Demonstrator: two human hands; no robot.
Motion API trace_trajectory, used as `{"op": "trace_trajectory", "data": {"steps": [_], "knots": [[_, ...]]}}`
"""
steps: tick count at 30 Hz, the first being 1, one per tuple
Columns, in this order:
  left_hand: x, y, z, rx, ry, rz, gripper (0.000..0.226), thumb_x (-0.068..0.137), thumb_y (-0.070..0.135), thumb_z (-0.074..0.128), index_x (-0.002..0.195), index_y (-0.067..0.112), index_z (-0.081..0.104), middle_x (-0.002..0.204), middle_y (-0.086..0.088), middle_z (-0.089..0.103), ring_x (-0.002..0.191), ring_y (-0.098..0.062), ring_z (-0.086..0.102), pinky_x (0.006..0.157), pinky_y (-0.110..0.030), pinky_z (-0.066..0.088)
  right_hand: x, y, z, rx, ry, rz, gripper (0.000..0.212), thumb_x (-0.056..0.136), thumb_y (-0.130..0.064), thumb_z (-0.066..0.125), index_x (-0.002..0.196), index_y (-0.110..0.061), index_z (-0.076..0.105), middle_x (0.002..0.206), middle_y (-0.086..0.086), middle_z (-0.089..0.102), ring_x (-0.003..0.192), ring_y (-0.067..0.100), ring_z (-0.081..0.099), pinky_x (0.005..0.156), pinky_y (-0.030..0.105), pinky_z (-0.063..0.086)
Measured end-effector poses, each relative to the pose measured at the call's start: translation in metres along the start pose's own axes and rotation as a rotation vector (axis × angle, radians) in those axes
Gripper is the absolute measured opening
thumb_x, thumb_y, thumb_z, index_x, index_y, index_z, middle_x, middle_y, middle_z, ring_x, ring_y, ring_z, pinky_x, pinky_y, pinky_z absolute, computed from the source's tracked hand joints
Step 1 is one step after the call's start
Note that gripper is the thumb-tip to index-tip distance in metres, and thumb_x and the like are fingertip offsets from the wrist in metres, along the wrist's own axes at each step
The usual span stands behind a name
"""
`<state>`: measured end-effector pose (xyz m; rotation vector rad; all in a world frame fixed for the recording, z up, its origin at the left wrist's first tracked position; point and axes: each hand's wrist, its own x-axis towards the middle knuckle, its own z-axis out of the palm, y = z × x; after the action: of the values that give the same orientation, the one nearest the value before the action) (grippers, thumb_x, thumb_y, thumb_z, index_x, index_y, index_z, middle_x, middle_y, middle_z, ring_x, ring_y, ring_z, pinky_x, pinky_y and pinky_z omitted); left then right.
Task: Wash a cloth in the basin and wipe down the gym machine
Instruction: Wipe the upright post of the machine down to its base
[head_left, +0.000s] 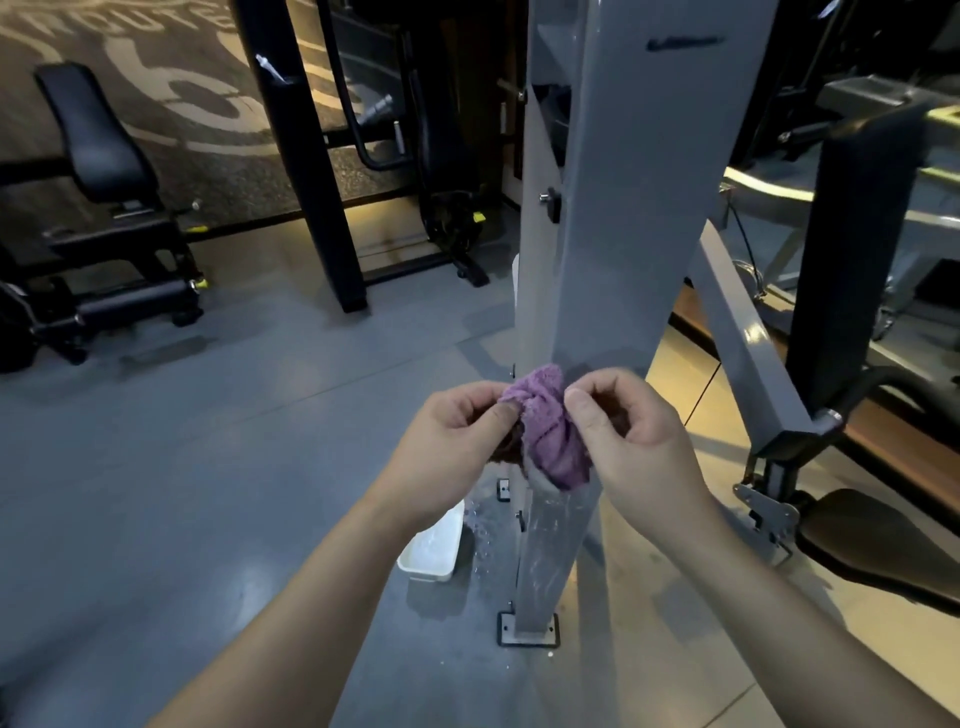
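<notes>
Together, two hands, left hand (457, 447) and right hand (634, 441), pinch one cloth (548, 426).

Both hands, the left hand (457, 441) and the right hand (631, 431), pinch a bunched purple cloth (550, 426) just in front of the grey upright post (623, 208) of the machine, which blocks any reach straight ahead; to the right, a slanted grey brace (748, 332) and a dark padded seat (883, 540) close off that side, leaving only a narrow wedge of floor between post and brace; to the left, the grey floor (208, 441) lies open as far as a black bench (109, 208) and a black frame (311, 171), both well apart from the hands; below the left wrist, a white basin (434, 556) sits on the floor just beside the post's foot.
</notes>
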<state>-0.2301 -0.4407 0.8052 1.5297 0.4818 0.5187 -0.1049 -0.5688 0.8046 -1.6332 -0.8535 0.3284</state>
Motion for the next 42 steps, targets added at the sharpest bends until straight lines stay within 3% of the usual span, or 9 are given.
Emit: {"op": "trace_trajectory", "data": {"steps": [6, 11, 16, 21, 26, 31, 34, 39, 42], "knots": [[0.006, -0.008, -0.014, -0.129, -0.089, -0.081, 0.023, 0.102, 0.008, 0.055, 0.094, -0.004, 0.072, 0.072, -0.007, 0.059, 0.07, -0.023, 0.051, 0.075, -0.043, 0.042, 0.001, 0.0, 0.014, -0.171, 0.003, -0.042, 0.008, 0.091, -0.031, 0.074, 0.089, -0.029, 0.067, 0.09, -0.008, 0.066, 0.083, 0.014, 0.066, 0.077, 0.037, 0.057], [0.011, -0.02, -0.024, -0.136, -0.08, -0.113, 0.026, 0.105, 0.009, 0.055, 0.094, -0.005, 0.075, 0.082, -0.013, 0.071, 0.077, -0.021, 0.064, 0.081, -0.031, 0.061, 0.001, 0.004, 0.027, -0.253, 0.048, 0.033, 0.015, 0.095, -0.019, 0.065, 0.082, -0.026, 0.064, 0.082, -0.01, 0.066, 0.079, 0.011, 0.065, 0.072, 0.036, 0.055], [0.017, -0.038, -0.044, -0.005, -0.145, -0.115, 0.025, 0.102, 0.024, 0.061, 0.092, 0.011, 0.079, 0.089, -0.023, 0.075, 0.079, -0.028, 0.067, 0.089, -0.056, 0.057, -0.009, 0.011, 0.047, -0.346, 0.013, 0.013, 0.016, 0.09, -0.036, 0.07, 0.082, -0.024, 0.062, 0.083, -0.009, 0.061, 0.079, 0.012, 0.061, 0.069, 0.029, 0.05], [0.012, -0.051, -0.061, -0.144, -0.141, -0.195, 0.027, 0.106, 0.008, 0.052, 0.088, 0.003, 0.07, 0.076, -0.01, 0.071, 0.072, -0.017, 0.069, 0.072, -0.026, 0.058, -0.009, 0.012, 0.051, -0.298, -0.023, 0.238, 0.015, 0.098, -0.032, 0.063, 0.086, -0.023, 0.064, 0.084, -0.006, 0.067, 0.083, 0.011, 0.066, 0.081, 0.044, 0.057], [0.014, -0.063, -0.075, -0.324, 0.056, -0.315, 0.015, 0.084, 0.024, 0.061, 0.072, 0.016, 0.059, 0.075, -0.014, 0.046, 0.076, -0.032, 0.04, 0.073, -0.045, 0.034, -0.012, 0.018, 0.05, -0.017, -0.008, 0.432, 0.029, 0.088, -0.056, 0.057, 0.09, -0.028, 0.066, 0.087, 0.0, 0.068, 0.09, 0.031, 0.066, 0.097, 0.063, 0.052], [0.008, -0.052, -0.059, -0.33, 0.104, -0.363, 0.031, 0.098, 0.026, 0.057, 0.066, 0.025, 0.056, 0.069, -0.003, 0.041, 0.064, -0.02, 0.037, 0.061, -0.037, 0.024, -0.014, 0.019, 0.049, -0.001, -0.119, 0.454, 0.029, 0.094, -0.067, 0.054, 0.11, -0.042, 0.055, 0.107, -0.009, 0.071, 0.108, 0.016, 0.067, 0.097, 0.045, 0.055], [0.001, -0.046, -0.051, -0.342, 0.092, -0.326, 0.024, 0.094, 0.034, 0.064, 0.078, 0.021, 0.052, 0.071, -0.008, 0.042, 0.064, -0.022, 0.038, 0.057, -0.038, 0.025, -0.01, 0.023, 0.039, -0.075, -0.171, 0.42, 0.033, 0.089, -0.044, 0.075, 0.11, -0.052, 0.051, 0.106, -0.007, 0.073, 0.099, 0.013, 0.071, 0.084, 0.036, 0.059], [-0.011, -0.046, -0.032, -0.141, 0.011, -0.302, 0.02, 0.09, 0.005, 0.07, 0.104, 0.011, 0.057, 0.077, -0.005, 0.057, 0.063, -0.018, 0.05, 0.055, -0.029, 0.041, -0.008, 0.031, 0.0, -0.05, -0.179, 0.324, 0.042, 0.097, -0.011, 0.061, 0.109, -0.05, 0.055, 0.092, -0.004, 0.072, 0.072, 0.011, 0.065, 0.069, 0.036, 0.054], [-0.014, -0.043, -0.009, -0.129, -0.007, -0.425, 0.048, 0.068, 0.028, 0.068, 0.116, 0.021, 0.073, 0.09, -0.022, 0.062, 0.076, -0.026, 0.055, 0.07, -0.038, 0.045, -0.006, 0.03, -0.03, 0.076, -0.327, 0.315, 0.038, 0.098, -0.006, 0.056, 0.117, -0.039, 0.053, 0.085, -0.011, 0.073, 0.067, 0.011, 0.064, 0.064, 0.033, 0.055]]}}
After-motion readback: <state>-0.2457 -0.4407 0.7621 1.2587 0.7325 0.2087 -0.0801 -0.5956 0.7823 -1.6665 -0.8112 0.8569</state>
